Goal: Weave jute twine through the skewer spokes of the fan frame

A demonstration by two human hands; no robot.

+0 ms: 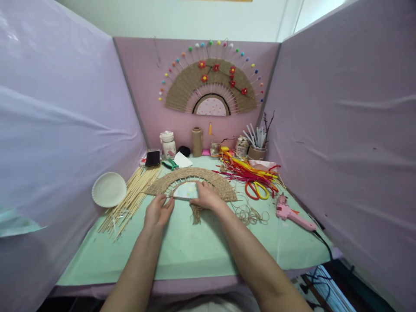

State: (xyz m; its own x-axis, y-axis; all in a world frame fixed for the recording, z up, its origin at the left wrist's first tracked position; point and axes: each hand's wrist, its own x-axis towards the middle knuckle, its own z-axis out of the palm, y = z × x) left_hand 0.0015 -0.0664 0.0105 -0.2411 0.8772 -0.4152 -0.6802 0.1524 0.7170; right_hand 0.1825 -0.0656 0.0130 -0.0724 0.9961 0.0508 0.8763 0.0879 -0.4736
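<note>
A woven twine fan (pixel 182 174) lies on the table in front of me, its curved edge facing away. Thin sticks show between the brown band and a pale patterned half-circle (pixel 186 190) at its centre. My left hand (pixel 158 211) grips the fan's near edge, just left of the half-circle, thumb and fingers slightly apart. Over the right end of the half-circle, my right hand (pixel 208 197) has its fingers on top and its thumb at the near edge. A twine tassel (pixel 196 214) hangs toward me below the right hand, partly hidden by it.
Bamboo sticks (pixel 130 199) and a white plate (pixel 109 190) are at left. Right of the fan lie loose twine (pixel 250 214), scissors (pixel 256 190), pipe cleaners (pixel 243 169) and a corded pink glue gun (pixel 294 216). Behind stand a jar (pixel 168 145) and a twine spool (pixel 196 142); a decorated fan (pixel 185 89) hangs above.
</note>
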